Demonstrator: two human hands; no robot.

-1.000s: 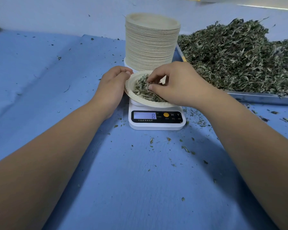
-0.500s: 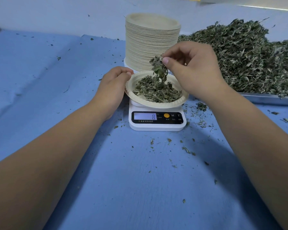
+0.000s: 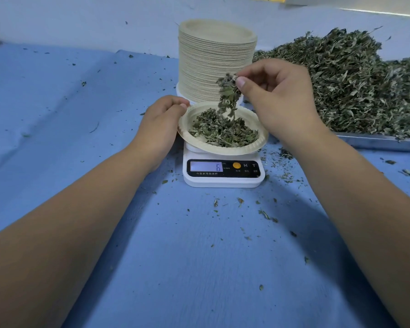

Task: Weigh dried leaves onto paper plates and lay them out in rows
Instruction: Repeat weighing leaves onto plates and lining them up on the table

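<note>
The right hand (image 3: 277, 102) pinches a sprig of dried leaves (image 3: 227, 95) above the paper plate (image 3: 258, 145), which sits on the scale (image 3: 223, 181) toward the counter's far edge. The left hand (image 3: 161, 124) holds the plate's rim. Ease that grip before reading; adjust in small pinches.

The table's cloth (image 3: 199, 268) is mid-blue, flecked with dark green crumbs (image 3: 264, 214). The dried leaves (image 3: 353, 91) are dull grey-green. The stack of paper plates (image 3: 213, 62) and the single plate (image 3: 258, 144) are pale beige. The scale (image 3: 223, 182) is white, its panel (image 3: 249, 173) black, its button (image 3: 236, 165) orange.
</note>
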